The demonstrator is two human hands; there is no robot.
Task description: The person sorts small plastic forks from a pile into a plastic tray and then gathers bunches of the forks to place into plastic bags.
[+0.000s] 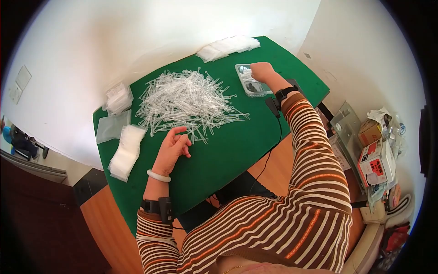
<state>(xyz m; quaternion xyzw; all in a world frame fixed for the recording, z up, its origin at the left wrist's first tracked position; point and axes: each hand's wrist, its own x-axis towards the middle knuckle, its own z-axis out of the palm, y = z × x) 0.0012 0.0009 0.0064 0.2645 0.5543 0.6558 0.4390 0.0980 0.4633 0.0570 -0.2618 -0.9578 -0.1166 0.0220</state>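
Note:
My left hand (172, 147) hovers at the near edge of a large pile of clear plastic sticks with small looped ends (182, 100). Its fingers are loosely bent and apart, and nothing shows in them. Across the table, my right hand (263, 71) is closed over the far right part of a clear plastic box (252, 94). Its fingertips are hidden, so what they grip cannot be made out. Inside the box are dark small items (253, 86) and something pale, too small to name.
A stack of clear bags (124, 154) lies left of the pile, with a flat clear bag (113, 127) and another bundle (118, 98) behind. More bags (228, 47) lie along the green table's (219, 160) far edge. A black cable (279, 137) hangs from my right wrist. Boxes (377, 162) stand right.

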